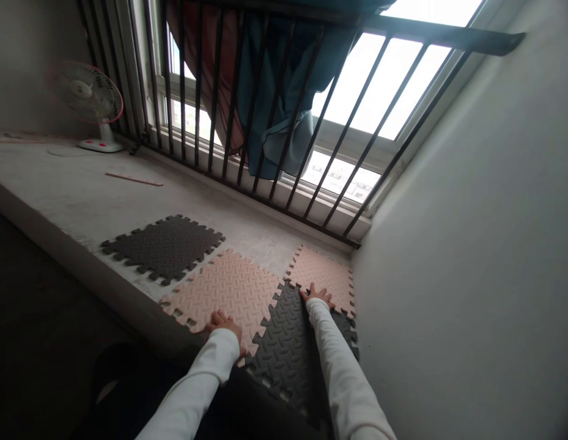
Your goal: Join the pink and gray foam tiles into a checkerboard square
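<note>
Interlocking foam floor tiles with a tread pattern lie on a concrete ledge. My left hand rests flat on the near corner of a pink tile, by its joint with a dark grey tile. My right hand lies with fingers spread where that dark tile meets a second pink tile. Neither hand grips anything. A separate dark grey tile lies farther left, close to the first pink tile. White sleeves cover both forearms.
The ledge drops off along its left edge into a dark floor. A white wall closes the right side. Barred windows with hanging blue and red cloth run along the back. A white desk fan and a thin wooden strip stand farther away.
</note>
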The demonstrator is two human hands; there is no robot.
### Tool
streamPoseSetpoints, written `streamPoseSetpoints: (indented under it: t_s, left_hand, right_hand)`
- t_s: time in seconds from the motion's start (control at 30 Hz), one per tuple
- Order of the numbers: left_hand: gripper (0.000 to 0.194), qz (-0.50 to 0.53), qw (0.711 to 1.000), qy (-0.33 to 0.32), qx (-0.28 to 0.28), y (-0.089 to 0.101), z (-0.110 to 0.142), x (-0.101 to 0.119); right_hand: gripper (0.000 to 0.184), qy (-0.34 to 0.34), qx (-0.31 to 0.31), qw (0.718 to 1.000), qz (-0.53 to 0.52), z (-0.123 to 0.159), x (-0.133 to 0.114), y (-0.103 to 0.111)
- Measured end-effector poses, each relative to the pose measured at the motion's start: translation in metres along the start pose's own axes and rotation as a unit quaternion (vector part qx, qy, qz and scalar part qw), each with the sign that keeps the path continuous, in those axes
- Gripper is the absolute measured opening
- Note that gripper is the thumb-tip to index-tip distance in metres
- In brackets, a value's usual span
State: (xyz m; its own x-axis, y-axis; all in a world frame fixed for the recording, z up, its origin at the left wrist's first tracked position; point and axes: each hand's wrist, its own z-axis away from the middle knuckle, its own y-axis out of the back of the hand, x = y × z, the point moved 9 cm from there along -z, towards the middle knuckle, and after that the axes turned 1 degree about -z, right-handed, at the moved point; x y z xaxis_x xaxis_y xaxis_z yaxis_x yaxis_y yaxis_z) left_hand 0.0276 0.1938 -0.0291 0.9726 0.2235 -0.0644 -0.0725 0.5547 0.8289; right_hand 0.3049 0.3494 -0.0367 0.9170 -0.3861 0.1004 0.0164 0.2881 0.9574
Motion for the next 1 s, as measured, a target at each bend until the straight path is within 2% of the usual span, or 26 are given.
streamPoseSetpoints:
  t_s: [0.27, 0.4, 0.6, 0.67, 0.73, 0.83, 0.9, 1.0]
  left_hand:
    - [0.092, 0.003, 1.0, -0.002, 0.004, 0.004, 0.003, 0.0]
    - [0.091, 0.007, 1.0, -0.001, 0.012, 0.001, 0.001, -0.002]
    - [0.095, 0.009, 1.0, -0.001, 0.022, -0.002, -0.002, -0.002]
    - [0.097, 0.009, 1.0, -0.002, 0.023, -0.002, -0.001, -0.001]
    - [0.096, 0.01, 1.0, -0.003, 0.023, 0.0, 0.001, -0.001]
    - [0.094, 0.002, 1.0, -0.001, 0.024, 0.002, 0.003, -0.001]
    - [0.093, -0.008, 1.0, -0.003, 0.03, 0.003, 0.004, -0.001]
    - [0.092, -0.007, 0.999, -0.007, 0.039, 0.003, 0.003, -0.001]
  right_hand:
    - [0.073, 0.005, 0.01, 1.0, -0.016, -0.002, -0.004, -0.004]
    - [0.076, 0.03, 0.017, 0.999, -0.013, -0.006, 0.0, -0.009]
    - [0.07, 0.064, -0.045, 0.997, 0.004, -0.007, -0.001, -0.003]
    - [0.063, 0.089, -0.038, 0.995, -0.005, -0.003, -0.016, 0.006]
    - [0.055, 0.156, -0.02, 0.988, -0.011, 0.005, -0.045, 0.014]
    - [0.052, 0.251, -0.014, 0.968, -0.006, 0.019, -0.09, 0.014]
    - [0.054, 0.267, -0.019, 0.964, -0.005, 0.024, -0.109, 0.01]
    - [0.06, 0.246, -0.017, 0.969, -0.005, 0.027, -0.12, 0.006]
